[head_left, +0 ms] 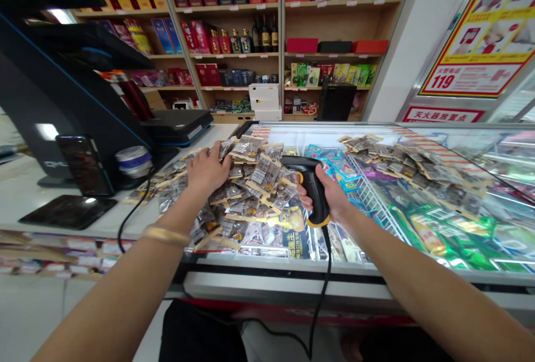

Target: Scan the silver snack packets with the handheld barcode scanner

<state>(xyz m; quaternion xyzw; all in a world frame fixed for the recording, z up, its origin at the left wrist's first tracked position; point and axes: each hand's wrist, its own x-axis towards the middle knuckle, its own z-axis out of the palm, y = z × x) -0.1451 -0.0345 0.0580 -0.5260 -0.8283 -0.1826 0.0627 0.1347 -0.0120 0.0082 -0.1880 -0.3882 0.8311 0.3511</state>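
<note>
A large heap of small clear packets with tan edges (263, 172) lies on the glass top of a chest freezer and spills onto the counter at its left. My left hand (208, 171) rests on the upper left of this heap, fingers apart and touching the packets. In my right hand (320, 194) is a black and yellow barcode scanner (316, 197), gripped by its handle. Its head points left over the heap's right edge, and a cable hangs from the handle's base. Another pile of similar packets (413, 167) lies farther right on the glass.
The freezer's front rim (284, 281) runs below my forearms. At left, a phone (86, 164), a white tub (134, 161) and a dark checkout machine (54, 88) stand on the counter (137, 217). Shelves (234, 8) of boxes and bottles are behind.
</note>
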